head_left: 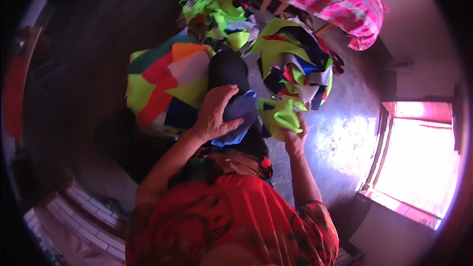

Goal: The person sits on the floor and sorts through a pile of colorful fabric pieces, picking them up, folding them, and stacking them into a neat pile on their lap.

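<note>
My left hand [215,115] rests over my lap with its fingers stretched out and the thumb spread across a blue piece of cloth [243,110]. Beyond those fingers lies something black and rounded [227,71], perhaps my trouser knee. On the right, my right hand [296,138] is closed on a crumpled lime-green piece of cloth [279,117], held just beside the blue one. A patchwork [170,81] of lime, red, orange, grey and dark blue pieces spreads to the left of my left hand.
A heap of mixed cloth scraps [295,64] sits ahead on the right, and another scrap pile [219,19] lies farther off. A pink checked cloth [325,0] drapes over wooden-legged furniture at the back right. Bright light enters by a window [419,160] at right.
</note>
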Tool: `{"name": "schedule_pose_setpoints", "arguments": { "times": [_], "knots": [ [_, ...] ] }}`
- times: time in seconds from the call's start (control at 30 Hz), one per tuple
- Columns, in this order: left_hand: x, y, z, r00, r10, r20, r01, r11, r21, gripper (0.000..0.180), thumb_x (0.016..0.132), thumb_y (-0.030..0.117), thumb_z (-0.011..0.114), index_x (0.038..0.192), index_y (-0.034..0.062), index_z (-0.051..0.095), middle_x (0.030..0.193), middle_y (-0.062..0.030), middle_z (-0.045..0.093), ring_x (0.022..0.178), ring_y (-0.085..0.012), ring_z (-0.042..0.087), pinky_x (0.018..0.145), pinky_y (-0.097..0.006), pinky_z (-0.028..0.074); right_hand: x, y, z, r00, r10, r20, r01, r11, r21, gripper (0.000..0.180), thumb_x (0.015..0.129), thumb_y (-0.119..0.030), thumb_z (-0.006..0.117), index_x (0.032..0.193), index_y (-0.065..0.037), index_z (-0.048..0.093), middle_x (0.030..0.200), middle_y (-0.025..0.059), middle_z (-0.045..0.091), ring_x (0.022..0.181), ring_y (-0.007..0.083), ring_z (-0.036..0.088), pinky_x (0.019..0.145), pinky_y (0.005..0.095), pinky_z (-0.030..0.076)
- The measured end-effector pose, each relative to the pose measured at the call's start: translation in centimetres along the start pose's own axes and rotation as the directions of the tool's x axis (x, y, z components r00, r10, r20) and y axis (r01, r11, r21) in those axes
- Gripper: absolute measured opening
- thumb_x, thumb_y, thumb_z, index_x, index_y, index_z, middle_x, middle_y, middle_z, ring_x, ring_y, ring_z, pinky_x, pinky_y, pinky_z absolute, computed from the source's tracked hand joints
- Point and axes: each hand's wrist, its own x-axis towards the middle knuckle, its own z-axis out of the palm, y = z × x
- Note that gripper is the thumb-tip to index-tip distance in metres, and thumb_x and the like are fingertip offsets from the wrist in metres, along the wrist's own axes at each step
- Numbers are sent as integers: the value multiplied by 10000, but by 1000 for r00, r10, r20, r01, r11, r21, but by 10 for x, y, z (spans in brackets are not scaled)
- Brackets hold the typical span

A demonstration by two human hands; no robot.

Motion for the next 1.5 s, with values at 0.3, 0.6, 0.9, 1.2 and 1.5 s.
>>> {"name": "schedule_pose_setpoints", "arguments": {
  "times": [0.3, 0.6, 0.9, 1.2, 1.5],
  "knots": [
    [-35, -3, -23, 879, -463, 112, 442, 708, -551, 655, 766, 232, 764, 1312, 48, 453, 1258, -88, 497, 1177, -193, 459, 983, -331, 378, 74, -40, 67, 707, -702, 81, 681, 647, -343, 271, 697, -40, 661, 965, -51, 625, 968, 98, 626, 898, 220, 590, 772, 329, 470],
    [-43, -3, -14, 931, -348, 110, 365, 884, -291, 377, 747, 98, 739, 1093, 43, 596, 1016, -72, 613, 948, -193, 607, 829, -288, 473, 90, -91, 109, 979, -127, 158, -38, 654, 755, 407, 797, -187, 578, 1141, 28, 550, 1099, 120, 604, 994, 244, 608, 875, 355, 489],
    [-41, 15, -25, 929, -97, 357, 188, 956, -227, 337, 803, 260, 692, 1068, 58, 639, 1060, -130, 617, 1017, -289, 593, 908, -363, 453, 109, 2, 219, 808, 109, 580, -568, 406, 716, 467, 768, -155, 674, 1207, -52, 549, 1108, 91, 632, 1009, 244, 618, 920, 379, 488],
    [-64, -23, -82, 797, -595, 98, 487, 539, -687, 416, 820, 239, 721, 1146, 21, 581, 1044, -71, 608, 965, -134, 572, 848, -290, 477, 109, 25, 222, 706, 122, 697, -680, 392, 620, 422, 788, -163, 668, 1179, -39, 571, 1082, 83, 648, 996, 242, 623, 922, 386, 477],
    [-59, -17, -88, 803, -581, -136, 303, 593, -746, 277, 830, 92, 692, 1084, 44, 592, 1036, -2, 574, 990, -110, 516, 866, -271, 422, 103, 23, 227, 692, 109, 713, -666, 478, 573, 390, 830, -188, 659, 1177, -30, 574, 1106, 84, 645, 1020, 229, 618, 938, 377, 467]
  ]
}}
